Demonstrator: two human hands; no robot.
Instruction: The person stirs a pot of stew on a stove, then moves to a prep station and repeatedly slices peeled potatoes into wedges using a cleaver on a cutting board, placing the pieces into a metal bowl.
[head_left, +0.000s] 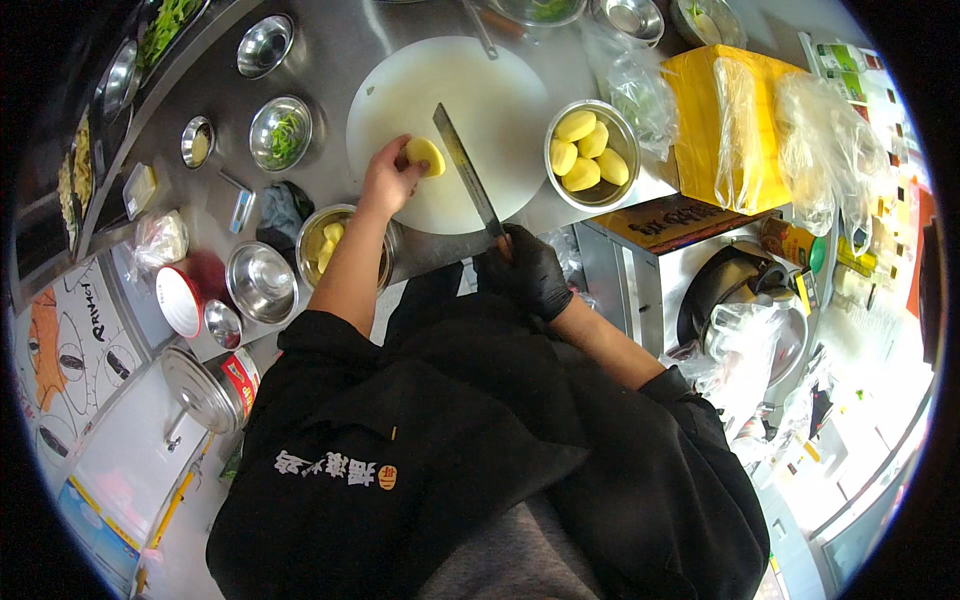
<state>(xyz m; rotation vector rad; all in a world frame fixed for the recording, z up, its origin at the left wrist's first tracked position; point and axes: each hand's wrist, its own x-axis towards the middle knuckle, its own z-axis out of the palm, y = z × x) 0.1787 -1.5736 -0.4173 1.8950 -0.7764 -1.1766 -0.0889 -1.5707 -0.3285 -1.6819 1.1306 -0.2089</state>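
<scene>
My bare left hand (394, 174) grips a peeled potato (426, 157) over the round white cutting board (405, 75), left of the blade. In a black glove, my right hand (523, 270) holds a kitchen knife (472, 180) by its wooden handle near the counter's front edge; the blade points away over the board, apart from the potato. Several whole peeled potatoes (581, 174) lie in a steel bowl (634, 154) right of the board. Another steel bowl (301, 255) with yellow potato pieces (331, 238) stands at the left, partly hidden by my left forearm.
Bowls with sliced green vegetable (286, 137) and chopped garlic or similar (200, 146) stand at the left, near a small digital scale (240, 210). An empty steel bowl (262, 282) stands nearer. A second utensil (480, 30) touches the board's far edge. A yellow box (694, 127) stands at the right.
</scene>
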